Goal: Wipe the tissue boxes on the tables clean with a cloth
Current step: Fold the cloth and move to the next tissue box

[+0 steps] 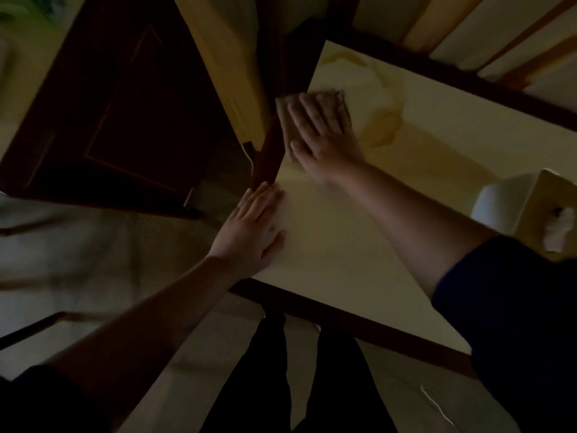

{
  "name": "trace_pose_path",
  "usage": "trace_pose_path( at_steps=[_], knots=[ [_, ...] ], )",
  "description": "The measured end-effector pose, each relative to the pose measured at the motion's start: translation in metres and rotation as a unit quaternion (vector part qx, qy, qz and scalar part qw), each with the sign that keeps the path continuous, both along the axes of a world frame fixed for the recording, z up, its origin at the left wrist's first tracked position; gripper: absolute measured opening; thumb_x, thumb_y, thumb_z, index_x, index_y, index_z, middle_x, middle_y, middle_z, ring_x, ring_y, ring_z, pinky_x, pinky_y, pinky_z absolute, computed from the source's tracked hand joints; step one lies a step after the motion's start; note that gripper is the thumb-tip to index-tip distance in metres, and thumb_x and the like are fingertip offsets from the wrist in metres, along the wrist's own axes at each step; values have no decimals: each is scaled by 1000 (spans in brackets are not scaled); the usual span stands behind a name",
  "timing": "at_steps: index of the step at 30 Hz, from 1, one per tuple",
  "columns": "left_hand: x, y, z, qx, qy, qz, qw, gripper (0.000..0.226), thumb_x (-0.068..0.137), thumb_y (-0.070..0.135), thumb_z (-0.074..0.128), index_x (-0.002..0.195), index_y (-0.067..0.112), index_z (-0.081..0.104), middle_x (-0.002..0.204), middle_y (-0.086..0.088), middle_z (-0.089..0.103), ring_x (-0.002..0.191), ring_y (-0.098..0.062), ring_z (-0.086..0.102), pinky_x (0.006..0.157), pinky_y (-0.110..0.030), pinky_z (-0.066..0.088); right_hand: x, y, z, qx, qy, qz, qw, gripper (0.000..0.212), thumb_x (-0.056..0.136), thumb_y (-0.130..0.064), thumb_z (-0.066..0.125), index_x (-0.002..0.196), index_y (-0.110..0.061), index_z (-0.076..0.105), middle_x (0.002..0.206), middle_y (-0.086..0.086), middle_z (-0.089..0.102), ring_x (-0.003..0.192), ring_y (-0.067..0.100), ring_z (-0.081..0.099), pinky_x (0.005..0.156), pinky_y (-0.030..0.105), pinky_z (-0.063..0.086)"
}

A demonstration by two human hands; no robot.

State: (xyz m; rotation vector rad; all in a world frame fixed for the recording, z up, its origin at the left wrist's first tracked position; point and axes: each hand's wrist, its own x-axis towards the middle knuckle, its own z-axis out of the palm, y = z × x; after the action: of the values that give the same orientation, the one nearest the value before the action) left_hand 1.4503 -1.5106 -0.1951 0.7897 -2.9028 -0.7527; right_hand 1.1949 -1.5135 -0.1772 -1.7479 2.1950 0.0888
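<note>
1. Right hand [324, 135]: fingers straight and spread, palm pressed flat on a folded cloth [338, 103] near the far left corner of the worktop [343, 245]. It presses the cloth down and does not pinch it.
2. Left hand [254, 228]: fingers straight, resting flat on the worktop's left edge, holding nothing. It appears to serve as a brace.
3. Tissue box [543, 210]: stands at the right edge of the view, on the worktop's right side, with a tuft of tissue [560, 228] showing at its opening. Only part of it is in view, so its long axis cannot be determined.
4. Governing relation: the box lies to the right of both hands and nearer the person, well apart from the cloth. The right forearm [406, 210] runs between cloth and box, and its sleeve [512, 295] sits just beside the box.
5. Nearer hand: the right, which also controls the cloth. The left is farther off, across the worktop.
6. Judgement: the cloth is on the worktop surface, not the box; the box remains to be wiped. The coming move calls for drawing the cloth back and rightward.
7. Risk: the light box may slide or tip under wiping pressure unless steadied.
</note>
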Motion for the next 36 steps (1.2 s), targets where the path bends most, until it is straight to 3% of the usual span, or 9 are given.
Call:
trace_pose_path(
  at_steps=[3, 7, 13, 16, 18, 21, 24, 28, 36],
  knots=[
    [-3, -3, -2, -48, -40, -45, 997, 80, 103, 51, 41, 165, 8, 15, 172, -14, 15, 160, -24, 2, 130, -34, -6, -1, 46, -1, -20, -5, 52, 998, 69, 108, -56, 14, 170, -25, 4, 178, 2, 1, 163, 28, -6, 130, 56, -4],
    [-2, -5, -4, -53, -35, -42, 997, 83, 103, 53, 46, 165, 7, 16, 172, -13, 16, 161, -28, 7, 131, -39, 3, -14, 18, -2, -3, 8, 24, 1000, 72, 105, -60, 11, 169, -29, 0, 178, 1, -3, 163, 28, -9, 130, 54, -8],
    [-3, -4, -5, -28, -9, -23, 999, 78, 99, 50, 52, 160, 6, 33, 168, -10, 30, 159, -26, 19, 130, -43, 16, -69, -73, -4, 3, 51, -72, 996, 70, 107, -61, 7, 167, -32, -12, 176, -1, -15, 161, 26, -18, 127, 54, -15],
    [-12, -16, 1, -15, 15, -18, 1000, 68, 99, 45, 49, 155, 8, 40, 161, -10, 38, 155, -27, 29, 127, -49, 25, -63, -70, -3, 8, 46, -98, 994, 69, 107, -61, 9, 166, -33, -14, 176, -3, -17, 160, 25, -21, 126, 53, -19],
    [-28, -32, 4, -22, 11, -9, 1000, 71, 101, 47, 43, 160, 9, 33, 165, -10, 34, 157, -26, 23, 130, -45, 16, -47, -43, -3, -3, 36, -104, 994, 69, 108, -60, 10, 166, -34, -14, 175, -4, -17, 161, 23, -20, 127, 51, -17],
    [-58, -57, 2, -48, -30, -20, 998, 80, 103, 54, 37, 166, 12, 11, 174, -7, 10, 160, -19, -2, 129, -33, -7, -35, -17, -8, -17, 21, -107, 994, 69, 107, -61, 10, 167, -35, -12, 176, -6, -16, 161, 22, -18, 129, 50, -14],
    [-71, -69, -6, -40, -44, -60, 996, 82, 104, 55, 35, 167, 12, 2, 175, -6, -4, 159, -17, -14, 130, -37, -8, -47, -35, -11, -19, 33, -140, 989, 70, 107, -60, 12, 167, -34, -10, 176, -6, -14, 162, 24, -16, 129, 51, -12],
    [-70, -66, -10, -74, -32, -58, 995, 81, 105, 52, 36, 166, 9, 7, 175, -8, -1, 161, -21, -9, 130, -40, -7, -75, -79, -10, -16, 36, -172, 984, 69, 108, -58, 15, 168, -33, -8, 177, -5, -11, 162, 24, -15, 128, 48, -15],
    [-70, -72, -14, -39, -13, -72, 997, 79, 104, 49, 37, 167, 12, 9, 175, -4, 2, 161, -18, -5, 131, -44, 3, -68, -66, -11, -9, 0, -379, 925, 69, 108, -55, 18, 168, -31, -9, 176, -4, -15, 162, 24, -17, 128, 51, -14]
  ],
)
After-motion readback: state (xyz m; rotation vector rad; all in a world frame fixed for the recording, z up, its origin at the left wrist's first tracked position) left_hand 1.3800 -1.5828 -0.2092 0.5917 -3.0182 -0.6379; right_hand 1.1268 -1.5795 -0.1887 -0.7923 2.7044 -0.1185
